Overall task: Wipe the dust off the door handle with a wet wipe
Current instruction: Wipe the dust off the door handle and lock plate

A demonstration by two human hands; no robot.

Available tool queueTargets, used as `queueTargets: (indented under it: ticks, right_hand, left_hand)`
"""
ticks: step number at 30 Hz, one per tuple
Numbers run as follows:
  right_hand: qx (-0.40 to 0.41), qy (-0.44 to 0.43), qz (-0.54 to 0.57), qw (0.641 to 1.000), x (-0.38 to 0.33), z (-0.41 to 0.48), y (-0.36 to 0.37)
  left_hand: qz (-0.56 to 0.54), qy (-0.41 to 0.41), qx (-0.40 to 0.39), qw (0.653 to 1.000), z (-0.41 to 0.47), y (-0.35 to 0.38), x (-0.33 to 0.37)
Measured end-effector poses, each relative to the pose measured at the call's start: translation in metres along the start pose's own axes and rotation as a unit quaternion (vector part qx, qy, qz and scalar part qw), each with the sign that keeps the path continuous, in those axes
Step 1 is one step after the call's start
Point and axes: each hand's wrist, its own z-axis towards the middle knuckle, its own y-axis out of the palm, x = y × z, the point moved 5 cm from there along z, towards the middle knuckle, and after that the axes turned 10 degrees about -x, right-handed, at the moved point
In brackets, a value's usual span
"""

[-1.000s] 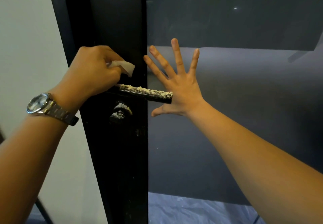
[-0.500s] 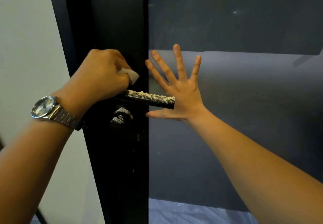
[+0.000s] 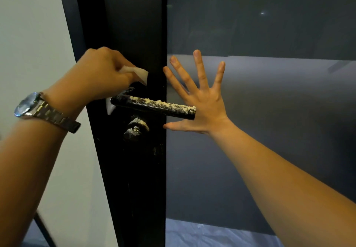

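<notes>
A black lever door handle [image 3: 154, 106] juts right from a black door frame [image 3: 133, 35], its top coated with pale dust. My left hand [image 3: 96, 77] is closed around a white wet wipe [image 3: 137, 73] at the handle's left, pivot end; another corner of the wipe shows below the hand. My right hand [image 3: 200, 96] is spread flat, fingers apart, against the frosted glass panel [image 3: 269, 102] just behind the handle's free end, holding nothing. A dusty lock knob [image 3: 135, 127] sits under the handle.
A white wall [image 3: 34, 35] stands left of the frame. A silver wristwatch [image 3: 36, 106] is on my left wrist. Pale blue sheeting [image 3: 202, 233] covers the floor below the glass.
My left hand with the wipe has dropped from above the handle onto its left end, where a short stretch now looks darker with less dust. My right hand stays pressed on the glass.
</notes>
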Motion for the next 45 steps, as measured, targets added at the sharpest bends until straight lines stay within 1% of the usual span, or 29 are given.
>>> queueTargets:
  ticks: [2, 3, 5, 7, 8, 11, 14, 16, 18, 19, 20, 22, 24, 26, 28, 30, 31, 33, 35, 38, 40, 42, 44, 45]
  right_hand:
    - [0.002, -0.001, -0.004, 1.0, 0.0, 0.0, 0.001]
    - [0.003, -0.002, -0.005, 1.0, 0.0, 0.0, 0.002]
    - [0.006, -0.005, -0.008, 1.0, 0.0, -0.001, 0.004]
    - [0.009, -0.007, -0.011, 1.0, 0.0, -0.002, 0.006]
    - [0.01, -0.007, -0.012, 1.0, 0.0, -0.002, 0.007]
    - [0.01, -0.007, -0.019, 1.0, 0.0, -0.002, 0.008]
    - [0.011, -0.009, -0.024, 1.0, -0.001, -0.003, 0.007]
    - [0.014, -0.011, -0.024, 1.0, -0.001, -0.003, 0.007]
    - [0.015, -0.01, -0.026, 0.999, 0.0, -0.003, 0.008]
    - [0.014, -0.009, -0.028, 0.999, 0.0, -0.003, 0.008]
    - [0.013, -0.009, -0.03, 0.999, 0.0, -0.003, 0.008]
    - [0.012, -0.009, -0.032, 0.999, 0.0, -0.003, 0.008]
    - [0.013, -0.011, -0.028, 0.999, -0.001, -0.003, 0.008]
    - [0.014, -0.012, -0.025, 1.0, -0.001, -0.003, 0.008]
    - [0.015, -0.013, -0.021, 1.0, -0.001, -0.003, 0.009]
    - [0.015, -0.01, -0.022, 1.0, -0.001, -0.003, 0.009]
    - [0.016, -0.01, -0.024, 1.0, -0.001, -0.003, 0.009]
    - [0.018, -0.01, -0.022, 1.0, -0.001, -0.003, 0.009]
    - [0.02, -0.009, -0.024, 0.999, -0.001, -0.003, 0.008]
    - [0.023, -0.011, -0.026, 0.999, -0.001, -0.003, 0.009]
    - [0.022, -0.011, -0.027, 0.999, -0.001, -0.003, 0.01]
    - [0.022, -0.011, -0.028, 0.999, -0.001, -0.003, 0.01]
    - [0.023, -0.011, -0.028, 0.999, -0.001, -0.003, 0.01]
    - [0.023, -0.012, -0.028, 0.999, -0.001, -0.003, 0.01]
  left_hand:
    - [0.018, 0.023, -0.022, 0.999, 0.0, 0.006, 0.005]
    - [0.016, 0.019, -0.039, 0.999, 0.0, 0.008, 0.006]
    - [-0.02, -0.015, -0.063, 0.998, 0.0, 0.006, -0.001]
    - [-0.07, -0.046, -0.045, 0.995, -0.002, 0.001, -0.008]
    - [-0.073, -0.046, -0.028, 0.996, -0.002, 0.0, -0.009]
    - [-0.011, 0.001, 0.016, 1.0, 0.0, 0.01, 0.007]
    - [0.042, 0.045, 0.003, 0.998, 0.007, 0.014, 0.014]
    - [0.045, 0.028, 0.007, 0.999, 0.011, 0.007, 0.006]
    - [0.031, 0.016, 0.049, 0.998, 0.013, -0.002, 0.001]
    - [0.039, 0.024, 0.06, 0.997, 0.013, -0.002, 0.004]
    - [0.059, 0.043, 0.055, 0.996, 0.014, 0.002, 0.01]
    - [0.112, 0.084, 0.006, 0.99, 0.017, 0.013, 0.022]
    - [0.141, 0.089, -0.034, 0.985, 0.02, 0.017, 0.025]
    - [0.123, 0.076, -0.027, 0.989, 0.023, 0.01, 0.018]
    - [0.105, 0.082, -0.011, 0.991, 0.02, 0.007, 0.018]
    - [0.129, 0.103, -0.026, 0.986, 0.016, 0.013, 0.023]
    - [0.138, 0.101, -0.038, 0.985, 0.015, 0.016, 0.024]
    - [0.11, 0.06, -0.06, 0.99, 0.013, 0.014, 0.018]
    - [0.052, 0.026, -0.041, 0.997, 0.011, 0.009, 0.012]
    - [0.007, 0.044, 0.025, 0.999, 0.0, 0.011, 0.013]
    - [-0.027, 0.053, 0.017, 0.998, -0.006, 0.015, 0.012]
    - [-0.072, 0.041, 0.01, 0.997, -0.007, 0.014, 0.002]
    - [-0.087, 0.024, 0.049, 0.995, -0.006, 0.009, -0.007]
    - [-0.08, 0.03, 0.069, 0.994, -0.008, 0.01, -0.005]
